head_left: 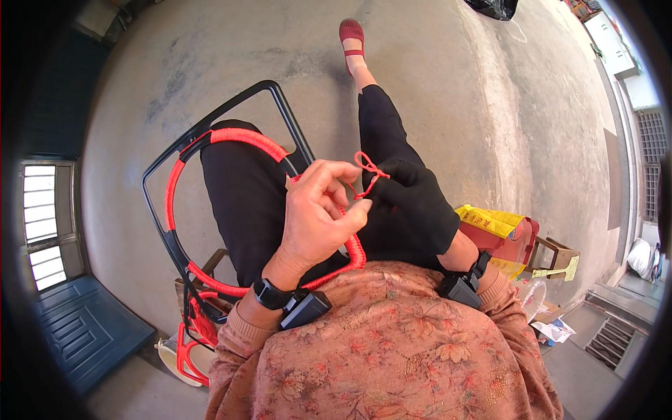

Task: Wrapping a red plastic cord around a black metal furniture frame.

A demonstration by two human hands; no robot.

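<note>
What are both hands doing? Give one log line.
right black-gloved hand: pinching thin red looped cord | left bare hand: beside it, contact unclear | black frame with red-wrapped ring: over left thigh

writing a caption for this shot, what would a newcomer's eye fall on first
Probably the vivid red-wrapped ring set against a black frame, lying over the person's left leg left of centre. Next would come the looped thin red cord near the middle, between the bare left grip and the black-gloved right grip, which pinches it. A red shoe also stands out at the top centre.
</note>
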